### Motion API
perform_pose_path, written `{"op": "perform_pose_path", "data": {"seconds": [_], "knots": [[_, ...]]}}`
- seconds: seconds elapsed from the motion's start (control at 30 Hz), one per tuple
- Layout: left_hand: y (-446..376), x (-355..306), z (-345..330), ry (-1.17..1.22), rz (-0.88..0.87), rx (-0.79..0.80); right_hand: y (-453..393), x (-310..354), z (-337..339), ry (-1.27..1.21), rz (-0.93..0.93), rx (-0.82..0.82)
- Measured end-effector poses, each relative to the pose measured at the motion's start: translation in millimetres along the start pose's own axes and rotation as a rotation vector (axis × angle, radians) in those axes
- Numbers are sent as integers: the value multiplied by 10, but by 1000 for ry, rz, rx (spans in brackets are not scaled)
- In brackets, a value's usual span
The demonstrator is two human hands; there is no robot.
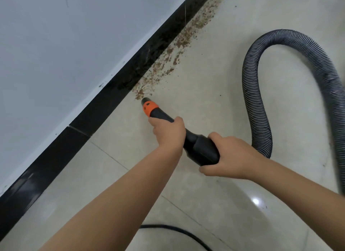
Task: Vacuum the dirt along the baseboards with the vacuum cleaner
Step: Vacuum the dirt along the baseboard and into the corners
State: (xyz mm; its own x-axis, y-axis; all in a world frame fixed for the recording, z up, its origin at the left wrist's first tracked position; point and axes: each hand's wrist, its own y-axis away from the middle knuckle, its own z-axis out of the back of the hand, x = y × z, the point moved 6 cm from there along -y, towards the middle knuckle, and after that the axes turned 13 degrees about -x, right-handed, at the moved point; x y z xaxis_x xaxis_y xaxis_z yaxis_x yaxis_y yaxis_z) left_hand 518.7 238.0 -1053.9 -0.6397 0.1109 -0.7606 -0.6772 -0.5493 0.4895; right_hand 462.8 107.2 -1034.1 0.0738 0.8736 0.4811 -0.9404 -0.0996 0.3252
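Note:
A black vacuum nozzle with an orange collar points at the floor beside the black baseboard. My left hand grips the nozzle's narrow front part. My right hand grips its thick rear end, where the ribbed grey hose joins. The nozzle's tip sits at the near end of a trail of brown dirt, which runs along the baseboard to the top of the view.
The white wall fills the left side above the baseboard. The hose loops over the beige tiled floor on the right and leaves at the right edge. A black cable lies on the floor at the bottom.

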Motion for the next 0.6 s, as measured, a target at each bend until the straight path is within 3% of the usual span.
{"op": "perform_pose_path", "data": {"seconds": [0.23, 0.6], "knots": [[-246, -152, -63, 55, 9, -71, -216, 84, 24, 14, -15, -111], [-440, -182, 157, 31, -13, -89, -362, 320, -132, 11, 45, -84]]}}
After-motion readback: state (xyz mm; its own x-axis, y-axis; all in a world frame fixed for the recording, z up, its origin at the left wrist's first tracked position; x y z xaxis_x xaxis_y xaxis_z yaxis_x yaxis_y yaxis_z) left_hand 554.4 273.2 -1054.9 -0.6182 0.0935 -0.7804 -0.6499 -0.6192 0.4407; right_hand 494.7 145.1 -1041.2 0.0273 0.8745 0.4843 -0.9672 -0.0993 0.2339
